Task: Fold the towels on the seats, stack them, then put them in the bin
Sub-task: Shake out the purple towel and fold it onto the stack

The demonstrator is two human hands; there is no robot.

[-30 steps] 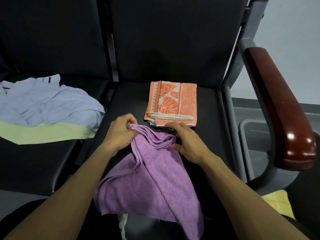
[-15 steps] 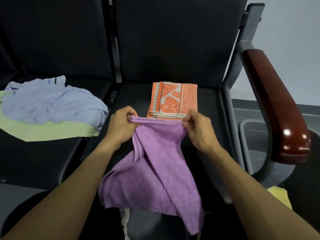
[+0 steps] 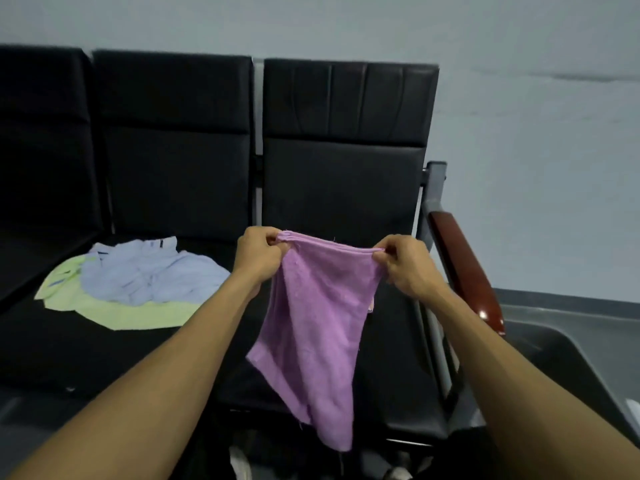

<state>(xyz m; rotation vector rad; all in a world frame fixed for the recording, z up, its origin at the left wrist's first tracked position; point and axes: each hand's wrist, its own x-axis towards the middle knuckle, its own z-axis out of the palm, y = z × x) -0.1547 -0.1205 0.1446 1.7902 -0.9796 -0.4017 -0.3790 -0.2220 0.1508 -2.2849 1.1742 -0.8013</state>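
A purple towel (image 3: 317,327) hangs in the air over the right-hand black seat (image 3: 398,375). My left hand (image 3: 258,256) pinches its top left corner and my right hand (image 3: 403,263) pinches its top right corner, so the upper edge is stretched between them. The towel's lower end dangles to a point below the seat's front. A light blue towel (image 3: 149,271) lies crumpled on a light green towel (image 3: 117,313) on the middle seat. The folded orange towel is almost hidden behind the purple one; only a sliver (image 3: 370,306) shows.
A dark red wooden armrest (image 3: 464,271) runs along the right side of the seat. A grey bin (image 3: 571,341) stands on the floor to the right of it. Black backrests (image 3: 346,168) rise behind the seats against a pale wall.
Both hands have lifted the purple towel off the seat and pulled its top edge wide apart. The view has tilted up, showing the backrests and wall. The orange towel is now covered.
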